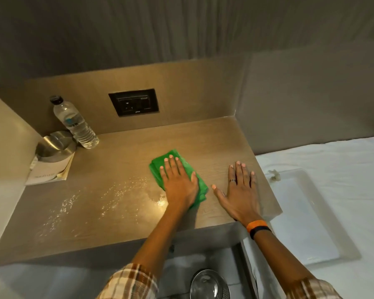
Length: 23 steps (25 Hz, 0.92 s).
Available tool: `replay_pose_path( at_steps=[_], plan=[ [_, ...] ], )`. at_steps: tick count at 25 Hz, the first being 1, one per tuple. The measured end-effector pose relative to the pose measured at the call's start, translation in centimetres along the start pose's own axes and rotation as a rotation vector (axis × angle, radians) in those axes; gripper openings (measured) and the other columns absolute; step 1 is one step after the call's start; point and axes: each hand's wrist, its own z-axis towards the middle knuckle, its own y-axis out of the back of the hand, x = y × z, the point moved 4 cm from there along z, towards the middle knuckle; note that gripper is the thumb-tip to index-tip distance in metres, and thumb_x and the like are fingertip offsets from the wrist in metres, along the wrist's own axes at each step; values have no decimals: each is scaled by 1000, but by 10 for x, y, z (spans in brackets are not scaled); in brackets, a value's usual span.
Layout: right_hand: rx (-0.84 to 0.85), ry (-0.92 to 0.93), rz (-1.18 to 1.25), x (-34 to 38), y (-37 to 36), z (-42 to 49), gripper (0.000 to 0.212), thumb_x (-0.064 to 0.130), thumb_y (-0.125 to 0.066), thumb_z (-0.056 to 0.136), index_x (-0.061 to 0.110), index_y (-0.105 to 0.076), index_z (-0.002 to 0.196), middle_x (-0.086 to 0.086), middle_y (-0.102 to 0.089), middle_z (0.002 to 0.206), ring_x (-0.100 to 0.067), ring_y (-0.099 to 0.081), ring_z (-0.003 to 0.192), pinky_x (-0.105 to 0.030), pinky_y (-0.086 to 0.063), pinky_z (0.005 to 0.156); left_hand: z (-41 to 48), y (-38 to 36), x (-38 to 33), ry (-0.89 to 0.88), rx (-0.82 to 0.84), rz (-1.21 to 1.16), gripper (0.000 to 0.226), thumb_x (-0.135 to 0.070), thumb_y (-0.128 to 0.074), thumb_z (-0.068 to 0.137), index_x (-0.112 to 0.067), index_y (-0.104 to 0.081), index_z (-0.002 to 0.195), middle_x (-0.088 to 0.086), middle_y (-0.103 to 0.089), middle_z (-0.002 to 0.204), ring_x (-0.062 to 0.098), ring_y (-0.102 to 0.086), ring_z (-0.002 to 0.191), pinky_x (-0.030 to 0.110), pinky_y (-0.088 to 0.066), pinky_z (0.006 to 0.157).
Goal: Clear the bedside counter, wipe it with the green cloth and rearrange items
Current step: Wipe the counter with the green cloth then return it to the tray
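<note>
A folded green cloth [200,186] lies on the wooden bedside counter [121,169], right of its middle. My left hand [178,180] presses flat on the cloth, fingers spread. My right hand [241,190] rests flat on the bare counter near its right edge, holding nothing. Spray droplets [91,201] glisten on the counter's left and middle. A clear water bottle [76,124] stands in the back left corner. Beside it a round metal ashtray [55,145] sits on a white booklet [49,171].
A dark socket panel [134,102] is set in the back wall. A white rectangular tray [307,214] lies on the white bed [333,158] to the right. A metal bin lid [209,284] shows on the floor below the counter's front edge.
</note>
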Motion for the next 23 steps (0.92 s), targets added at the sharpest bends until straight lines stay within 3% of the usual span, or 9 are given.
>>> replay_pose_path(
  at_steps=[3, 7, 13, 15, 18, 20, 23],
  plan=[
    [-6, 8, 53, -3, 3, 0, 84, 65, -18, 99, 10, -14, 161, -12, -9, 170, -25, -3, 159, -51, -7, 129, -54, -14, -23, -242, 38, -5, 78, -55, -19, 99, -6, -4, 158, 15, 0, 167, 28, 9, 155, 49, 2, 126],
    [-28, 18, 64, -6, 0, -2, 82, 65, -20, 100, 11, -16, 161, -10, -12, 170, -24, -6, 158, -49, -6, 129, -73, -7, 29, -451, 43, 63, 77, -62, -16, 99, -15, -5, 159, 4, -3, 169, 17, 8, 155, 44, -3, 127],
    [-36, -23, 53, 5, 10, -7, 80, 62, -21, 100, 10, -18, 160, -12, -14, 169, -27, -8, 158, -52, -10, 128, -37, 23, 120, -316, 54, 119, 78, -62, -17, 99, -16, 3, 159, 2, 5, 168, 15, 12, 154, 38, 10, 124],
    [-88, -33, 197, 46, 19, -20, 72, 57, -23, 102, 12, -23, 159, -12, -17, 169, -27, -12, 157, -52, -11, 128, -31, 26, 122, -360, 99, 71, 78, -61, -17, 100, -15, 6, 158, 3, 9, 167, 16, 15, 153, 38, 12, 124],
    [-87, 174, 304, 158, 14, -35, 58, 45, -34, 105, 19, -30, 157, -5, -16, 169, -20, -12, 158, -44, -9, 130, -28, 37, 144, -414, 132, 25, 73, -58, -13, 103, -14, 5, 158, 4, 6, 168, 15, 14, 153, 36, 11, 124],
    [7, 251, 257, 219, 1, -38, 59, 44, -32, 105, 19, -26, 159, -5, -9, 170, -19, -5, 159, -42, -5, 130, -28, 55, 187, -365, 34, -4, 69, -53, -13, 103, -14, -1, 159, 4, 1, 168, 15, 9, 154, 36, 9, 124],
    [76, 175, 119, 256, -17, -35, 62, 45, -26, 106, 20, -17, 161, -9, -1, 171, -23, 3, 159, -48, -1, 129, -27, 87, 292, -195, -158, -11, 61, -46, -17, 105, -17, -10, 158, 4, -9, 167, 19, -1, 155, 40, 0, 124]
  ],
)
